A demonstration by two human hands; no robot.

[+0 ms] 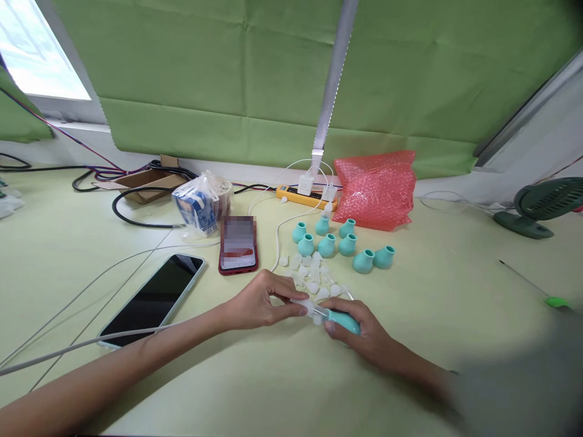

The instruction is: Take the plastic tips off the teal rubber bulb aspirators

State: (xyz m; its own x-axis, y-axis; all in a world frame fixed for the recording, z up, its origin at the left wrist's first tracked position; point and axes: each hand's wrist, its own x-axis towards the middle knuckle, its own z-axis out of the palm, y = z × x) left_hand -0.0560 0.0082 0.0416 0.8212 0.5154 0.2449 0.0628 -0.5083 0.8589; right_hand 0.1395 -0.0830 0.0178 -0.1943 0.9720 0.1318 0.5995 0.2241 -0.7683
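Note:
My right hand [359, 331] is wrapped round a teal rubber bulb [345, 321] lying on its side, its neck turned to the left. A clear tube [320, 312] sticks out of that neck. The fingertips of my left hand [273, 300] pinch a small whitish translucent piece [306, 305] at the tube's far end. Whether tube and piece are joined I cannot tell. Just beyond my hands lies a loose pile of translucent white plastic pieces [314, 273]. Several teal bulbs [327, 245] stand behind the pile, mouths up; one at the back [322, 225] carries a white piece on top.
Left of my hands lie a large dark phone [155, 297] and a red-cased phone [238, 246], with white cables around. Farther back are a bagged blue item [200, 203], a yellow power strip [291, 196] and a red bubble-wrap bag [376, 191]. A green fan [546, 200] and screwdriver [553, 301] sit right.

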